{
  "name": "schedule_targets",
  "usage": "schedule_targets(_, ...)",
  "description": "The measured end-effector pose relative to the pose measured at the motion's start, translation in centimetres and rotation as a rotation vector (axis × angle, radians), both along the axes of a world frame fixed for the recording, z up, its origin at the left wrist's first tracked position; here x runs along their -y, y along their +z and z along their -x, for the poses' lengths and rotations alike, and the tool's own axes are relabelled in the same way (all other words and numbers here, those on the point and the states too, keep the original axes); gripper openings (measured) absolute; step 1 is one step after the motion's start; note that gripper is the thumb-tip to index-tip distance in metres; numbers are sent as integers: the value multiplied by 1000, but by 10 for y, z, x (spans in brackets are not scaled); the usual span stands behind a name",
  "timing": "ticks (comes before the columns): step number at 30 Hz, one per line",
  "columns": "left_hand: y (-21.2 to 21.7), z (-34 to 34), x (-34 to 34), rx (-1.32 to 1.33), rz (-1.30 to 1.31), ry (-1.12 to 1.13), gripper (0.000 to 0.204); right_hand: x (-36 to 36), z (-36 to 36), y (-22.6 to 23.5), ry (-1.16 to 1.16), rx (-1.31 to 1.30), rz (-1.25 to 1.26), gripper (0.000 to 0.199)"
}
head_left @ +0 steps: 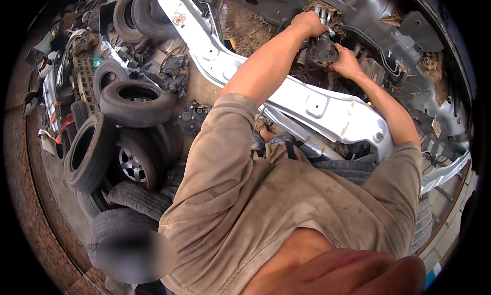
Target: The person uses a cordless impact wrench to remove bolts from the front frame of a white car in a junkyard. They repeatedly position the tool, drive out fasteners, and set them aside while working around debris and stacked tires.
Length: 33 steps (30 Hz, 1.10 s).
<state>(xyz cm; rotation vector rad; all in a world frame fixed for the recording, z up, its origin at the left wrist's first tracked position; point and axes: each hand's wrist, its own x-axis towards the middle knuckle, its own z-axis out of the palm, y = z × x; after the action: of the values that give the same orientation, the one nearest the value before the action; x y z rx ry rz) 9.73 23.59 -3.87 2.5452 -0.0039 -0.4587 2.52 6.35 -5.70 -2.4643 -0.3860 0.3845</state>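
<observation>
Both arms reach over a silver-white car body beam [317, 105] into the cavity of a stripped vehicle body. There sits a dark, grimy, blocky metal car part [319, 50] whose exact kind I cannot make out. My left hand [308, 24] is closed at its upper end, near some shiny metal pipe ends [322, 13]; part of its fingers is hidden. On the right side of the same part, my right hand [347, 63] grips with the thumb up and the fingers mostly out of sight. Dry straw-like debris lies around the part.
Grey body panels [376, 19] with a thin metal line surround the cavity. To the left, several loose tires [138, 103] are piled up, one on an alloy wheel [130, 164]. Scrap plastic and metal parts [174, 72] lie beyond them. More tires [348, 169] are close beside my body.
</observation>
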Motion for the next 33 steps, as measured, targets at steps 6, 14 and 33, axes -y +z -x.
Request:
schedule_targets(6, 5, -1, 0, 59, 38, 72, 53, 3, -3, -4, -12, 60, 56, 73)
schedule_targets(14, 7, -1, 1, 77, 55, 103, 57, 2, -8, -8, 28, -135, -85, 62)
schedule_targets(33, 18, 7, 22, 300, -204, -34, 47, -2, 4, -34, -2, 26, -91, 48)
